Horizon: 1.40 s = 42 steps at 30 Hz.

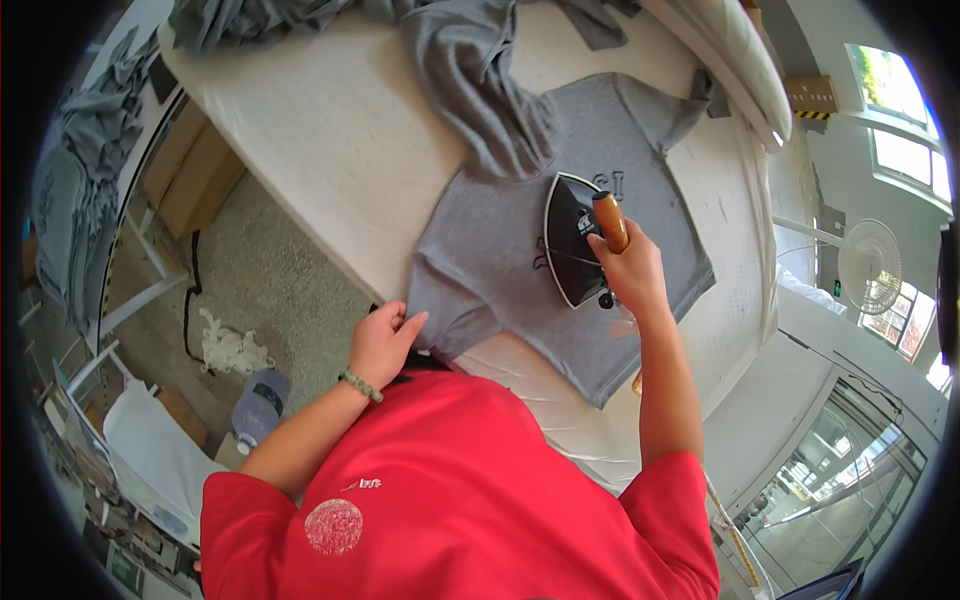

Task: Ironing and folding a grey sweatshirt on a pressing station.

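A grey shirt (470,225) with dark lettering lies spread on the padded white ironing table (290,130). My right hand (637,268) is wrapped round the wooden handle of a black iron (572,235). The iron rests on the shirt's front and covers part of the lettering. At the table's near left edge, my left hand (382,345) is closed on the shirt's near left corner, thumb toward the cloth. The fingertips there are partly hidden. Some wrinkles run through the cloth close to the left hand.
More grey garments (485,85) are bunched at the table's far side. A padded white board (740,60) stands at the far right. Left of the table are stacked grey clothes (75,215), a cardboard box (195,170) and a large bottle (260,405). A white fan (868,265) stands at right.
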### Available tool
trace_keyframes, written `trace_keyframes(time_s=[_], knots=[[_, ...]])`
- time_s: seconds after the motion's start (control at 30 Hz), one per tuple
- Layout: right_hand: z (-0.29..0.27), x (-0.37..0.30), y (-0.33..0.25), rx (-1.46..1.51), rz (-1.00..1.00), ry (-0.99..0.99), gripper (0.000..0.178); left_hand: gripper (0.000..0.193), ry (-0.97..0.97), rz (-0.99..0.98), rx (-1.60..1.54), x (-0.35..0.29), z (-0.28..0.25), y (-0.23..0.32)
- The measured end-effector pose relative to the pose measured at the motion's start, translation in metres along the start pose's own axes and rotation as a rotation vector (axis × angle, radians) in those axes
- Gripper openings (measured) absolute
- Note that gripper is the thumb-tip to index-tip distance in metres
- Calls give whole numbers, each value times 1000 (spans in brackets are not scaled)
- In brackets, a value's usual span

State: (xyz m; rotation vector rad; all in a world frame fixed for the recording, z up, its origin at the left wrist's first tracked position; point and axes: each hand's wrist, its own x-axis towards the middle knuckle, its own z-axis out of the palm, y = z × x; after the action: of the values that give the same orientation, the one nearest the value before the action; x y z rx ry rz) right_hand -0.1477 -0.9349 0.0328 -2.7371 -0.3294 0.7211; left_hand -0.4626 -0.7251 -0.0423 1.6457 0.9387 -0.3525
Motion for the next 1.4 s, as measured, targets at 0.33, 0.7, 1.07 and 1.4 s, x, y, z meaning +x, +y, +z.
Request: trace_keyframes(time_s=[0.33, 0.7, 1.07, 1.4], knots=[[62, -26, -135, -184, -253, -149, 45, 34, 108, 54, -96, -8, 3, -21], [64, -17, -171, -347, -536, -393, 37, 31, 166, 96, -203, -10, 15, -35], [43, -50, -47, -248, -197, -92, 43, 37, 410, 349, -266, 14, 6, -4], [37, -87, 41, -126, -34, 46, 48, 31, 98, 209, 6, 80, -6, 47]])
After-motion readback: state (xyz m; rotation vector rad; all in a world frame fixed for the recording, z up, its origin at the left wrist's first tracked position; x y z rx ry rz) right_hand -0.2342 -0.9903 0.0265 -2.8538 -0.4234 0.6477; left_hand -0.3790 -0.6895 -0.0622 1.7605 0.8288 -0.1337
